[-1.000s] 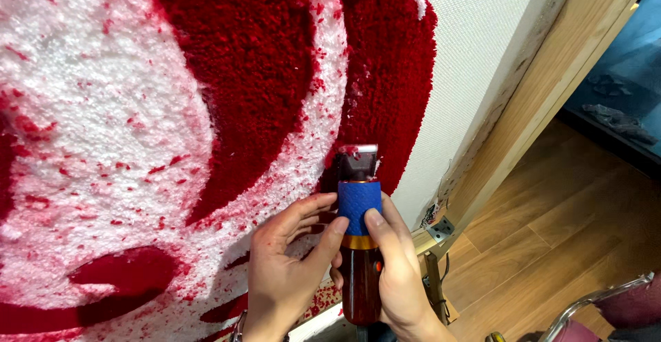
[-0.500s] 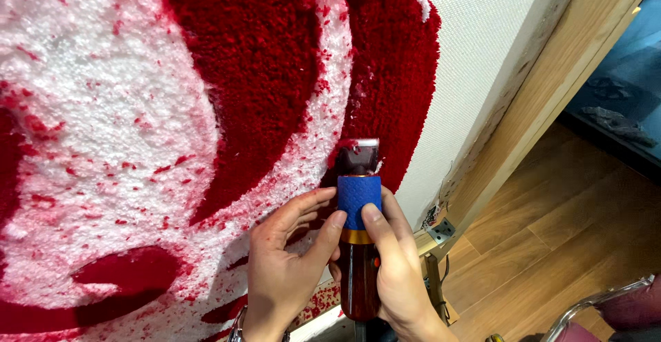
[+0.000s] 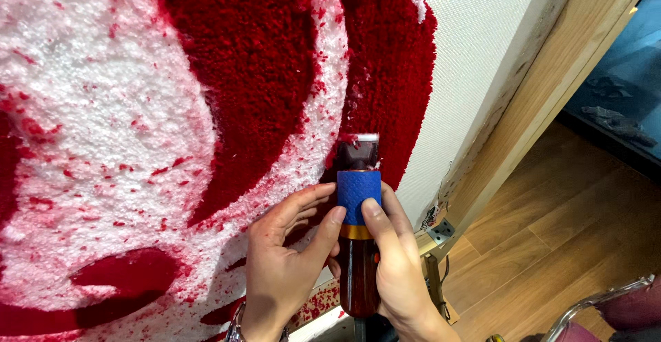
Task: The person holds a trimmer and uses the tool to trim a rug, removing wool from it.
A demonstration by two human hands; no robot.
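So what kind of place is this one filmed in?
Probably a rug-making workshop: a red and white tufted rug stretched upright on a wooden frame, both hands holding an electric trimmer against its pile, above a wood floor.

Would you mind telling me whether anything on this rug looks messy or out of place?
Yes: loose red fibre flecks lie scattered over the white pile, densest near the clipper that both hands grip, left hand and right hand.
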